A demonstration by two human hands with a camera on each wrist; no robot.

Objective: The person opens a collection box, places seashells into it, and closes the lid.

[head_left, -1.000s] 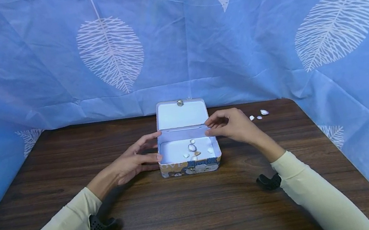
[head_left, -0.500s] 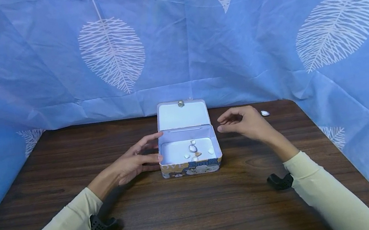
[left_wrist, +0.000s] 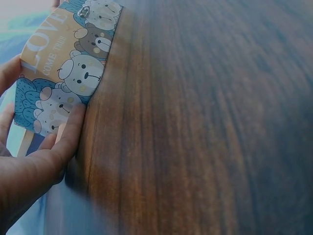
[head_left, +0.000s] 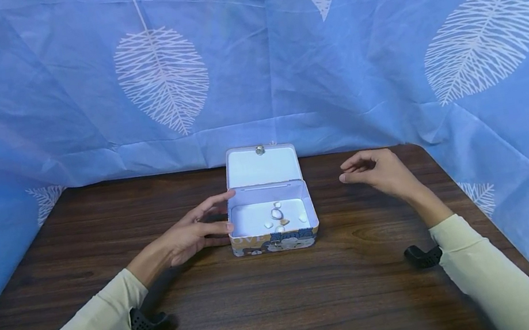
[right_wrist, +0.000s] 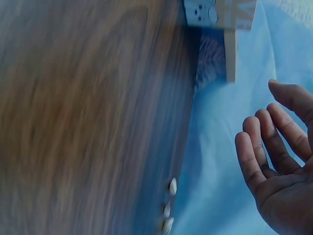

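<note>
An open tin box [head_left: 275, 242] with a bear print stands on the table, its lid [head_left: 263, 165] raised at the back. Inside it lie several small seashells [head_left: 277, 213]. My left hand [head_left: 187, 236] holds the box's left end, thumb at the front part of the rim and a finger at the back corner. To the right of the box, my right hand [head_left: 381, 171] hovers above the table with loosely bent fingers and nothing visible in them. Loose seashells [right_wrist: 172, 186] lie near the table's far edge in the right wrist view; in the head view this hand hides them.
The dark wood table [head_left: 288, 307] ends at a blue leaf-print cloth [head_left: 335, 83] hanging close behind the box. A black wrist strap [head_left: 149, 322] sits under the left sleeve, and another black strap [head_left: 423, 256] under the right one.
My right hand has moved right, from over the box's right rim to above the table where the loose shells lie, covering them. The left hand and box stay put.
</note>
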